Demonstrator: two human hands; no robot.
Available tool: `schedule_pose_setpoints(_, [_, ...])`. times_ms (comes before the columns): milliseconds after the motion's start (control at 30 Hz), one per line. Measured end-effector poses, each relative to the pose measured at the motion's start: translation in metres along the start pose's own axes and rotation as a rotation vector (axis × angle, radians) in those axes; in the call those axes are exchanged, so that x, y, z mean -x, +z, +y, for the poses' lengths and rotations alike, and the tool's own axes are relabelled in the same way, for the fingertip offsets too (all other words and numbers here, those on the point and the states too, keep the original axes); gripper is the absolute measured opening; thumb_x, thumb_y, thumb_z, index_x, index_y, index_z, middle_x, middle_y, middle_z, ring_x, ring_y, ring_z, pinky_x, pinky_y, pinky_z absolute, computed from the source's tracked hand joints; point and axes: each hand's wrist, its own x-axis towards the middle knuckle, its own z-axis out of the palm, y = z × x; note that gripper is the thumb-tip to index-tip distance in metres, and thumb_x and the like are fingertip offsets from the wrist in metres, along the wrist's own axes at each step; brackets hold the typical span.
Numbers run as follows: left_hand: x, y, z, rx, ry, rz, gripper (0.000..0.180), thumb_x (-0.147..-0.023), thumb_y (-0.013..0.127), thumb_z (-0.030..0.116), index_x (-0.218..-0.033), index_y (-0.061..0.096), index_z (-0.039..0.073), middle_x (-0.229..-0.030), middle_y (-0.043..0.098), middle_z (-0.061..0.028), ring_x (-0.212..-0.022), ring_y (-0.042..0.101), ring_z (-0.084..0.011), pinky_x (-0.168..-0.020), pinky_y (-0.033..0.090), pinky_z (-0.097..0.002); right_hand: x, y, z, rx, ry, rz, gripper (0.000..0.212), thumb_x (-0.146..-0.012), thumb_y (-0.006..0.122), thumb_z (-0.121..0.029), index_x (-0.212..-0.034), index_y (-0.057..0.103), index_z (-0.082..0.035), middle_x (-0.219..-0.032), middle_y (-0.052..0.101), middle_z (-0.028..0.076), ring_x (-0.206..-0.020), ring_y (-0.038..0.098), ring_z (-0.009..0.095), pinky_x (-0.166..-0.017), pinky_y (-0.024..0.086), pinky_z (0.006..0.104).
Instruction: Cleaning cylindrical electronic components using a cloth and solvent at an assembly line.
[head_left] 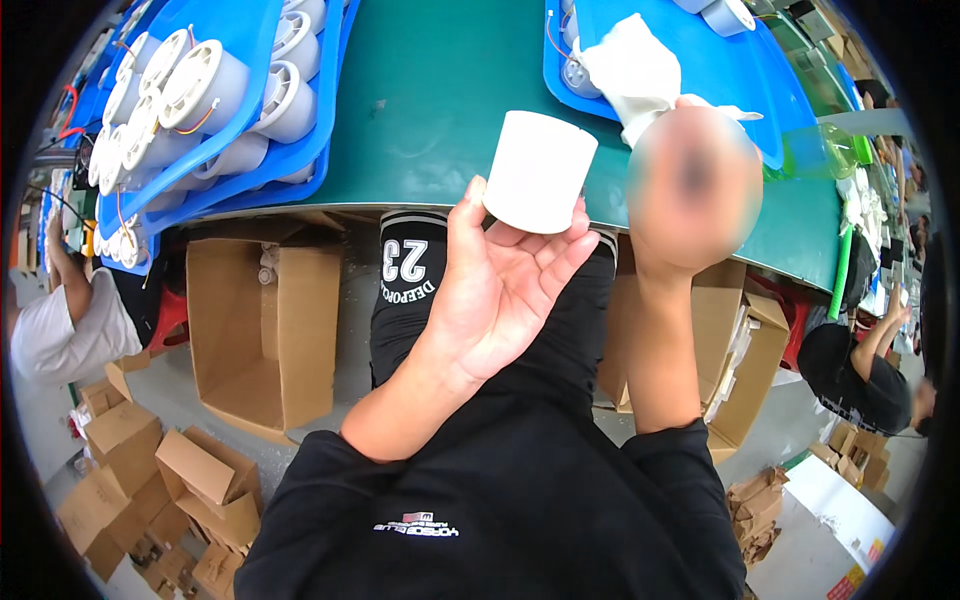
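Where the green tabletop [420, 95] runs away from the person, stacked blue plastic trays [245, 30] crowd its left side, and another wide blue plastic tray [725, 75] takes up the right, leaving a bare green strip between them. A clear green plastic bottle [825, 150] lies by the right tray's near corner, with a bright green tube [843, 275] hanging at the table's edge. Two other people sit near the picture's rim — a white-sleeved co-worker [70, 335] on the left, a black-sleeved co-worker [850, 360] on the right.

The left hand [500, 285] is turned palm up, its forearm rising diagonally from below; thumb at one side and curled fingers at the other, it holds a plain white cylinder [543, 172], slightly tilted, just above the table's near edge. The right forearm stands almost upright, but the right hand [693, 190] is blurred over, so I cannot tell its grip; a crumpled white cloth [630, 70] shows just beyond it, over the right tray's near-left part.

The left trays carry many round white plastic housings [205, 85] with slotted faces, some trailing thin wires. Below the table, an open brown cardboard box [235, 340] has a small pale part near its upper corner — a second brown cardboard box [735, 375], on the right, contains flat white pieces.
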Motion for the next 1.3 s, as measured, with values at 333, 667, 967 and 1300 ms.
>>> schedule_pose_setpoints(333, [0.000,0.001,0.002,0.078,-0.068,-0.056,0.065,-0.097,0.043,0.054,-0.122,0.049,-0.006,-0.113,0.057,-0.0169,-0.097,0.063,-0.0215,-0.095,0.054,-0.0357,0.008,-0.012,0.005,-0.051,0.144,0.026,0.022,-0.076,0.071,0.004,-0.098,0.070,-0.002,-0.088,0.065,0.011,-0.077,0.060,0.021,-0.066,0.049,0.0290])
schedule_pose_setpoints(667, [0.000,0.002,0.004,0.134,-0.087,-0.049,0.066,-0.096,0.046,0.052,-0.122,0.048,-0.008,-0.113,0.054,-0.0173,-0.095,0.063,-0.0228,-0.094,0.055,-0.0366,0.014,-0.025,0.010,-0.108,0.189,0.014,0.022,-0.080,0.068,0.006,-0.102,0.068,0.003,-0.095,0.063,0.013,-0.082,0.060,0.019,-0.068,0.049,0.0274])
schedule_pose_setpoints(967, [-0.006,0.014,0.016,-0.001,-0.049,-0.056,0.067,-0.096,0.043,0.054,-0.119,0.049,-0.009,-0.109,0.056,-0.0185,-0.093,0.064,-0.0246,-0.092,0.057,-0.0376,0.028,-0.050,0.020,-0.120,0.328,0.006,0.022,-0.084,0.062,0.011,-0.106,0.064,0.008,-0.098,0.057,0.013,-0.085,0.060,0.019,-0.074,0.049,0.0272])
schedule_pose_setpoints(1300, [-0.044,0.073,0.019,-0.854,0.454,-0.111,0.051,-0.094,0.055,0.037,-0.128,0.050,-0.001,-0.114,0.061,-0.0193,-0.097,0.065,-0.0284,-0.089,0.055,-0.0416,0.039,-0.090,0.017,-0.152,0.501,0.046,0.021,-0.083,0.060,0.010,-0.103,0.062,0.006,-0.099,0.056,0.016,-0.088,0.059,0.024,-0.074,0.049,0.0296])
